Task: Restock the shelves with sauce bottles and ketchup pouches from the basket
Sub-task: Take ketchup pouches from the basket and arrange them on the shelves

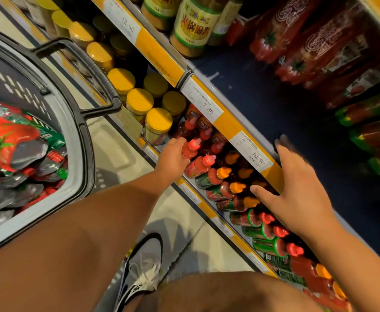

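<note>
My left hand [173, 155] grips a red-capped sauce bottle [192, 147] at the front of the lower shelf, among other red-capped bottles. My right hand [297, 188] hovers open with fingers spread over the yellow shelf edge [272, 174], above the orange-capped bottles [237, 188]. The grey basket [72, 136] at the left holds several red ketchup pouches [9, 140]. More ketchup pouches [308, 46] lie on the upper shelf at the right.
Yellow-lidded jars [139, 101] fill the lower shelf to the left of the bottles. Tall green-labelled jars [195, 25] stand on the upper shelf. Price tags run along the shelf edges. The dark upper shelf floor [274, 104] shows bare. My shoe [144, 266] is on the tiled floor.
</note>
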Tool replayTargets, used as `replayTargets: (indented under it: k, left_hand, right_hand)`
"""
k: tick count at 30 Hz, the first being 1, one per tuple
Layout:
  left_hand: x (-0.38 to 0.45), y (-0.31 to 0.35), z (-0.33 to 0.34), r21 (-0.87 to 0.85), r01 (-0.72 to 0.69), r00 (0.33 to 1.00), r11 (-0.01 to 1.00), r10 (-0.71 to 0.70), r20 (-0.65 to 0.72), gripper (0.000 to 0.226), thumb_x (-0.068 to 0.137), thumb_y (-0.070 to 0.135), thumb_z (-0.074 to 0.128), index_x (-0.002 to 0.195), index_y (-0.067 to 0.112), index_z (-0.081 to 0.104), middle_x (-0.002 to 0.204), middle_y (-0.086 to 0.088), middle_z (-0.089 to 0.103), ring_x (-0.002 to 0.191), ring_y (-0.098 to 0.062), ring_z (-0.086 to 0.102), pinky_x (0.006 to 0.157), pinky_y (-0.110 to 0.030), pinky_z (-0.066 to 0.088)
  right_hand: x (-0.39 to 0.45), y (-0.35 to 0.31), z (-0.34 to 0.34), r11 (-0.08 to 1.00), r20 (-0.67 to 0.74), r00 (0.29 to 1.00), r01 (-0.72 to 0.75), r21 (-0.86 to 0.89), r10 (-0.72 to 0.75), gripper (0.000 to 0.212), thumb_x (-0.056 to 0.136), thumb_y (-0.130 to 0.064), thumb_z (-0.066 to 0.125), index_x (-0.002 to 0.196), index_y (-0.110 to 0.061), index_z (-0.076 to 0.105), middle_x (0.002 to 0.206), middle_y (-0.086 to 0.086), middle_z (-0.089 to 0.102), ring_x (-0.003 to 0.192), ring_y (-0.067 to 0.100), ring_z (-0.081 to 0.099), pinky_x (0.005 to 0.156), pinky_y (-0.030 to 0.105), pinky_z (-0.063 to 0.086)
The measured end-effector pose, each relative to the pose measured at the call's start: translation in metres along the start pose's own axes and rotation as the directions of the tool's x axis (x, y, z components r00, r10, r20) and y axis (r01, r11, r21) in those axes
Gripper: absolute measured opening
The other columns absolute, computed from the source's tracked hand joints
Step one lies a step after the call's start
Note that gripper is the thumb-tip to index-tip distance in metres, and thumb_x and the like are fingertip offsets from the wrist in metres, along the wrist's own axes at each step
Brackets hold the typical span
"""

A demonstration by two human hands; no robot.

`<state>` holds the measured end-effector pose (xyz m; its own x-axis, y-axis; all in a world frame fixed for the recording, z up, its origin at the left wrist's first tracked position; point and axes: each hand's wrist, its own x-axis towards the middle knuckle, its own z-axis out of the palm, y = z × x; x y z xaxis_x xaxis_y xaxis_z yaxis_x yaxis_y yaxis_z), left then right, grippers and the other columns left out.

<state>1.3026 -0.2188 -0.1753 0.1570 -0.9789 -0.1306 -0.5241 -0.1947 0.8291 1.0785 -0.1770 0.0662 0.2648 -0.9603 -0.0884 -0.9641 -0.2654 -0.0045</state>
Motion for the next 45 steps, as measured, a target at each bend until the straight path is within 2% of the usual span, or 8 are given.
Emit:
replayTargets:
  k: [10, 14, 21, 26, 30, 38, 41, 45]
  left_hand:
    - [-0.024, 0.0, -0.008, -0.121, 0.128, 0.991, 0.984, -0.124, 0.046, 0.069, 0.073, 0.015, 0.08, 0.134, 0.026, 0.049, 0.126, -0.003, 0.057, 0.117, -0.023, 0.06, 0.101, -0.046, 0.054]
    - [-0.076, 0.019, -0.042, -0.178, 0.131, 0.991, 0.975, -0.124, 0.053, 0.059, 0.089, 0.015, 0.077, 0.14, 0.019, 0.047, 0.128, 0.004, 0.043, 0.113, -0.01, 0.048, 0.097, -0.024, 0.041]
    - [-0.173, 0.041, -0.141, -0.246, -0.007, 0.999, 0.969, 0.02, 0.05, 0.047, 0.096, 0.025, 0.07, 0.136, 0.038, 0.049, 0.136, 0.018, 0.049, 0.13, 0.004, 0.048, 0.109, -0.03, 0.048]
    - [-0.233, 0.055, -0.225, -0.106, -0.176, 0.984, 0.979, 0.179, 0.017, 0.039, 0.098, 0.027, 0.068, 0.133, 0.038, 0.054, 0.13, 0.024, 0.052, 0.128, 0.002, 0.051, 0.103, -0.013, 0.044]
    - [-0.267, 0.039, -0.29, 0.121, -0.259, 0.963, 0.958, 0.266, -0.051, 0.035, 0.093, 0.027, 0.069, 0.127, 0.03, 0.059, 0.126, 0.019, 0.057, 0.122, -0.003, 0.056, 0.1, -0.018, 0.043]
    - [-0.33, -0.048, -0.38, 0.309, 0.088, 0.958, 0.947, 0.005, -0.288, 0.036, 0.084, 0.048, 0.054, 0.113, 0.03, 0.065, 0.108, 0.013, 0.063, 0.1, -0.008, 0.06, 0.085, -0.032, 0.047]
    - [-0.341, -0.08, -0.414, 0.303, 0.29, 0.914, 0.908, -0.169, -0.369, 0.026, 0.082, 0.035, 0.066, 0.104, 0.022, 0.07, 0.099, 0.003, 0.066, 0.096, -0.021, 0.065, 0.08, -0.036, 0.047]
    - [-0.362, -0.107, -0.447, 0.269, 0.454, 0.845, 0.849, -0.313, -0.434, 0.018, 0.085, 0.018, 0.074, 0.096, 0.031, 0.069, 0.099, 0.001, 0.069, 0.097, -0.026, 0.067, 0.078, -0.037, 0.049]
  right_hand:
    - [-0.001, -0.001, -0.001, 1.0, -0.007, 1.0, 0.006, -0.003, -0.006, 0.108, 0.079, -0.052, 0.082, 0.163, -0.029, 0.018, 0.173, -0.01, 0.012, 0.155, 0.018, 0.024, 0.119, 0.042, 0.035]
    - [-0.002, -0.002, -0.003, 1.0, 0.001, 1.0, 0.012, 0.011, -0.012, 0.106, 0.079, -0.05, 0.082, 0.163, -0.028, 0.02, 0.172, -0.007, 0.015, 0.154, 0.02, 0.026, 0.12, 0.041, 0.034]
    - [-0.002, -0.004, -0.009, 0.998, 0.055, 0.998, -0.033, 0.047, 0.03, 0.102, 0.081, -0.046, 0.083, 0.162, -0.024, 0.025, 0.17, -0.001, 0.025, 0.151, 0.025, 0.033, 0.118, 0.041, 0.035]
    - [-0.003, -0.015, -0.02, 0.997, 0.121, 0.99, -0.071, 0.005, 0.07, 0.105, 0.079, -0.05, 0.083, 0.161, -0.018, 0.026, 0.168, 0.005, 0.028, 0.148, 0.031, 0.038, 0.116, 0.045, 0.039]
    - [-0.004, -0.035, -0.033, 0.993, 0.154, 0.983, -0.089, -0.075, 0.1, 0.094, 0.077, -0.057, 0.078, 0.152, -0.018, 0.036, 0.151, 0.008, 0.049, 0.13, 0.032, 0.053, 0.098, 0.045, 0.051]
    - [-0.02, -0.185, -0.073, 0.952, 0.153, 0.941, 0.288, 0.108, -0.302, 0.068, 0.09, -0.035, 0.077, 0.149, -0.027, 0.045, 0.142, 0.001, 0.054, 0.123, 0.024, 0.056, 0.096, 0.036, 0.046]
    - [-0.021, -0.253, -0.078, 0.905, 0.228, 0.877, 0.397, 0.152, -0.423, 0.068, 0.095, -0.044, 0.068, 0.155, -0.034, 0.038, 0.148, -0.007, 0.048, 0.115, 0.015, 0.057, 0.093, 0.033, 0.048]
    - [-0.033, -0.339, -0.057, 0.85, 0.316, 0.79, 0.508, 0.14, -0.525, 0.061, 0.096, -0.049, 0.064, 0.151, -0.035, 0.042, 0.153, -0.004, 0.048, 0.135, 0.021, 0.052, 0.105, 0.043, 0.05]
